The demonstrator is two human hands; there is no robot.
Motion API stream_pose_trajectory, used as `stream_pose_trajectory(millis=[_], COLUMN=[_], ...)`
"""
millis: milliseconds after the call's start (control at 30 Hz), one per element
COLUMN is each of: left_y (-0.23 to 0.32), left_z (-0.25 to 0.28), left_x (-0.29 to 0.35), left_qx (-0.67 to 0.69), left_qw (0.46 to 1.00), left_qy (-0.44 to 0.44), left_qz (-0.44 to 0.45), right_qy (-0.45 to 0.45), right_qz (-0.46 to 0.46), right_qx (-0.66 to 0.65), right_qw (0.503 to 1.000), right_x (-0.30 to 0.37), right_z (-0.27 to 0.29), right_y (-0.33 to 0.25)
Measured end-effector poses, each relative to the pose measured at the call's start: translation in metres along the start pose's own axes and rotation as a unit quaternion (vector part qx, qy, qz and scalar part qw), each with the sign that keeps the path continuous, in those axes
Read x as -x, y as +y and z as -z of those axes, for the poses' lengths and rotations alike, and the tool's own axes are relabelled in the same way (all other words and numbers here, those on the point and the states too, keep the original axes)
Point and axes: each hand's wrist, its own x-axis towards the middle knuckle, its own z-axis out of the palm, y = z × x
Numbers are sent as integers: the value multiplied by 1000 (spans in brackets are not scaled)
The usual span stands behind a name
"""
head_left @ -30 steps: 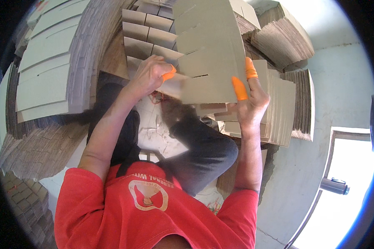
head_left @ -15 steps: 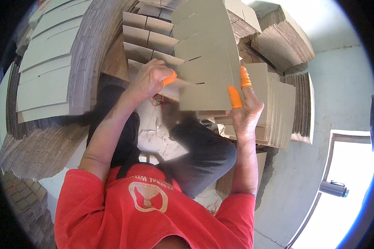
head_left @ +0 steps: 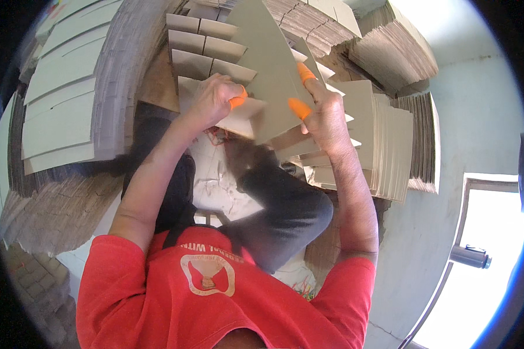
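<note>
A long slotted cardboard sheet stands upright in front of me, leaning to one side. Shorter cardboard cross strips meet it in a row on the left, and more strip ends stick out beyond its right side. My left hand is closed around the nearest cross strip, an orange finger cover on its thumb. At the sheet's right edge, my right hand pinches it between thumb and index finger, both in orange covers. Part of the sheet's lower edge is hidden or blurred.
Tall stacks of slotted cardboard rise at the left. More cardboard stacks stand at the far right, and upright sheets lean together right of my right hand. My dark-trousered leg is bent below the work. A pale wall bounds the right.
My right hand has moved left and slightly up, tilting the long sheet's right edge leftward. Strip ends beyond it now show. My left hand has stayed nearly in place.
</note>
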Motion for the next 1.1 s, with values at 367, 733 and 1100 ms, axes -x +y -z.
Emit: stream_pose_trajectory(millis=[367, 733, 1100], left_y=[6, 25, -3], left_z=[9, 25, 46], left_x=[4, 12, 20], left_qx=[-39, -134, -227], left_qw=[999, 990, 973], left_qy=[-32, -25, 51], left_qz=[-19, -20, -2], right_qy=[-49, 182, 388], right_qz=[67, -291, -371], right_qx=[160, 533, 324], right_qw=[984, 774, 779], right_x=[34, 145, 145], right_z=[-51, 66, 116], right_y=[30, 210, 218])
